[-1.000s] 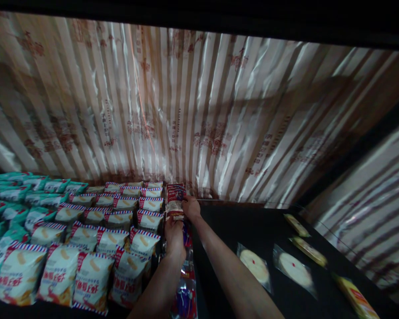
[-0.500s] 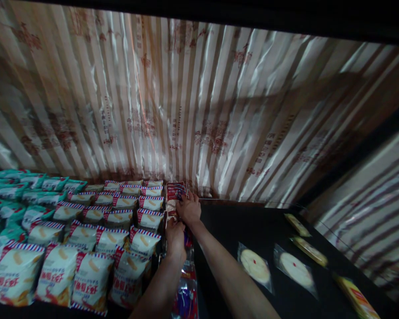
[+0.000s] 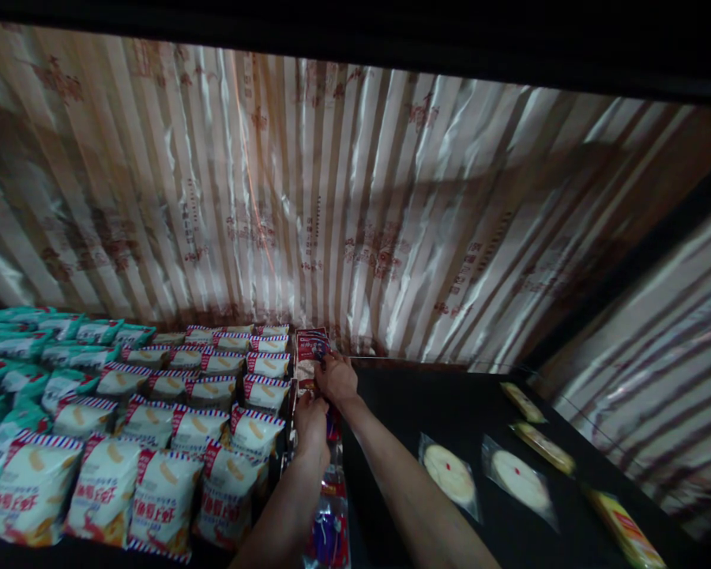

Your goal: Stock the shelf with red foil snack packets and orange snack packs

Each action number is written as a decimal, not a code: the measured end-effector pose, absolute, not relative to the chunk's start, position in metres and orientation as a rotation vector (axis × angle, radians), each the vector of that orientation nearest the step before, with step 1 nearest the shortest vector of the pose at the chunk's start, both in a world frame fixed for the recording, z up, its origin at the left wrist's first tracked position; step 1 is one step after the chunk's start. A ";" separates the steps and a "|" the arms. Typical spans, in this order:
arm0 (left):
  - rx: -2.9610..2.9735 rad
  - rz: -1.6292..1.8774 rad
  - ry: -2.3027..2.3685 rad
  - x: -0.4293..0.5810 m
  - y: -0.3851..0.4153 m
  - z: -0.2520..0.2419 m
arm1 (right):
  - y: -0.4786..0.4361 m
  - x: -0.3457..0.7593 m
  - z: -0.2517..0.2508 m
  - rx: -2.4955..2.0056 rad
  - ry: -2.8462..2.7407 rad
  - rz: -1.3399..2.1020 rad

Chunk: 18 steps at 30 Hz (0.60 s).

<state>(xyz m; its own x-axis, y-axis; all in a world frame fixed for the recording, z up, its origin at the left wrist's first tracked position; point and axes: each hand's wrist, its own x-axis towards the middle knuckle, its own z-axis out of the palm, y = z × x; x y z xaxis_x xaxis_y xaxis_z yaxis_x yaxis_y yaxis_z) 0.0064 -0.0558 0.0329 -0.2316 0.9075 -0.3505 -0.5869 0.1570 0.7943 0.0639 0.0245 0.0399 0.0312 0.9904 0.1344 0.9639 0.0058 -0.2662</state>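
A row of flat red packets runs away from me beside the snack bags. My right hand [image 3: 337, 381] is at the far red packet [image 3: 311, 344], with its fingers bent over that packet's right edge. Just nearer and to the left, my left hand [image 3: 311, 420] has its fingers closed at the near end of the same packet. My forearms cover part of the row. A clear-wrapped packet with purple and red contents [image 3: 330, 536] shows at the near end.
White snack bags with striped tops [image 3: 164, 494] stand in rows on the left, teal bags [image 3: 20, 379] beyond them. On the black surface [image 3: 385, 411] at right lie two round wrapped flat breads [image 3: 450, 474] and several yellow packets [image 3: 542, 448]. A creased, printed sheet [image 3: 332, 197] hangs behind.
The view has tilted up slightly. My right hand's fingers have drawn in from a more spread position over the red packet. My left hand stays at its near end.
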 end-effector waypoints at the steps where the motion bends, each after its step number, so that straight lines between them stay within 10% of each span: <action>1: 0.385 1.466 1.086 0.007 -0.056 0.033 | 0.026 0.063 0.040 -1.987 -2.030 0.106; 18: 0.350 1.456 1.040 0.001 -0.052 0.024 | 0.063 0.047 0.022 -1.968 -2.247 0.151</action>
